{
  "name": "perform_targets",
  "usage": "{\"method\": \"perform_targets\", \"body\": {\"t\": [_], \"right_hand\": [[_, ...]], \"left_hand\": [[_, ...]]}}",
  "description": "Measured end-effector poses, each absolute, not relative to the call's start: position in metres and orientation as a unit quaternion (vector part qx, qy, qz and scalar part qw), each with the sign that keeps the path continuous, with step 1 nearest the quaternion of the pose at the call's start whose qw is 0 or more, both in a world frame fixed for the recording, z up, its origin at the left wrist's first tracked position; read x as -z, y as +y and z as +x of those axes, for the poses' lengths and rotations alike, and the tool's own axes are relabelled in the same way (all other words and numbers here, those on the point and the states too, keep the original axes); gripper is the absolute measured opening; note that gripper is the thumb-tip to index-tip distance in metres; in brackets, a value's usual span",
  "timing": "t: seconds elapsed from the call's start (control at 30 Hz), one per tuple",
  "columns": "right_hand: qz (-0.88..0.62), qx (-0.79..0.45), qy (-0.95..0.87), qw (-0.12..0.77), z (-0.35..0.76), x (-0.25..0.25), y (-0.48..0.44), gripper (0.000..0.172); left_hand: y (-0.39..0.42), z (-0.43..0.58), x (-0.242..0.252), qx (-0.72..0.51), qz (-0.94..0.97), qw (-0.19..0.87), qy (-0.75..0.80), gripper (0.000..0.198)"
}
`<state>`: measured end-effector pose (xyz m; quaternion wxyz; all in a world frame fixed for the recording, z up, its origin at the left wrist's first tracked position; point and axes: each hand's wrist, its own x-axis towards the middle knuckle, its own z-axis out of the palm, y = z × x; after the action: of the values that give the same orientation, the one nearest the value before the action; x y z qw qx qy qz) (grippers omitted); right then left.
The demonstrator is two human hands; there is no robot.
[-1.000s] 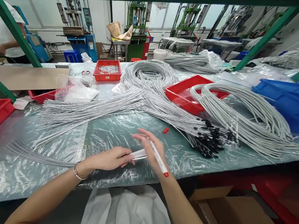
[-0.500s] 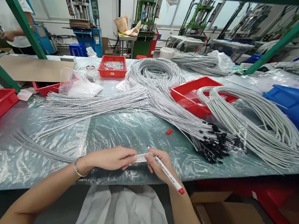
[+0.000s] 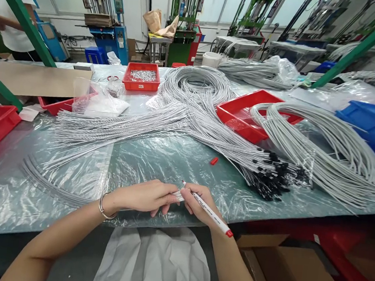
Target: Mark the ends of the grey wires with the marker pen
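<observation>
While thin grey wires [image 3: 179, 196] are pinched by the left hand's [image 3: 145, 195] thumb and fingers, nearer than the loose red cap [image 3: 214, 160] and left of it, a white marker [image 3: 211, 214] is gripped by the right hand's [image 3: 202, 204] closed fingers. The hands have just been brought closer, so less wire is left exposed to work on. Neither the marker's black lettering nor the label [image 3: 141, 86] on the red tray [image 3: 131, 85] beyond the cap can be read.

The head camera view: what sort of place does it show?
Probably a factory workshop: a green machine stands at the back, grey cables lie coiled on a plastic-covered table, and a red tray holds small shiny pieces.
</observation>
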<state>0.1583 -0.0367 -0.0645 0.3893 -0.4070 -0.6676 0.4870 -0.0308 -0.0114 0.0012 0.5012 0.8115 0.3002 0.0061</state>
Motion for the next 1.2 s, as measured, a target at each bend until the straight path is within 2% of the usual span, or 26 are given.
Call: {"method": "perform_targets", "body": {"t": [0.13, 0.27, 0.4, 0.5, 0.77, 0.93, 1.03, 1.1, 1.2], "right_hand": [[-0.384, -0.496, -0.689, 0.364, 0.16, 0.064, -0.037, 0.04], [-0.401, -0.454, -0.697, 0.383, 0.158, 0.064, -0.038, 0.045], [-0.41, -0.443, -0.696, 0.389, 0.156, 0.066, -0.038, 0.045], [-0.408, -0.428, -0.704, 0.393, 0.156, 0.067, -0.037, 0.043], [-0.404, -0.409, -0.719, 0.39, 0.156, 0.068, -0.037, 0.041], [-0.375, -0.437, -0.722, 0.383, 0.157, 0.065, -0.037, 0.04], [-0.358, -0.448, -0.725, 0.382, 0.157, 0.063, -0.037, 0.04], [-0.363, -0.424, -0.732, 0.391, 0.157, 0.062, -0.037, 0.041], [-0.374, -0.393, -0.743, 0.392, 0.155, 0.063, -0.035, 0.042]], "left_hand": [[-0.006, -0.031, -0.001, 0.015, 0.803, 0.535, 0.262, 0.038], [-0.009, -0.03, -0.001, -0.018, 0.777, 0.558, 0.292, 0.034], [-0.019, -0.026, -0.004, -0.084, 0.814, 0.451, 0.356, 0.028], [-0.022, -0.024, -0.006, -0.091, 0.846, 0.387, 0.355, 0.033], [-0.017, -0.025, -0.005, -0.067, 0.834, 0.43, 0.338, 0.03], [-0.011, -0.027, 0.0, -0.05, 0.758, 0.562, 0.326, 0.028], [-0.009, -0.029, 0.002, -0.043, 0.735, 0.602, 0.307, 0.03], [-0.01, -0.029, 0.001, -0.049, 0.746, 0.585, 0.314, 0.03], [-0.015, -0.028, -0.004, -0.059, 0.797, 0.5, 0.334, 0.026]]}}
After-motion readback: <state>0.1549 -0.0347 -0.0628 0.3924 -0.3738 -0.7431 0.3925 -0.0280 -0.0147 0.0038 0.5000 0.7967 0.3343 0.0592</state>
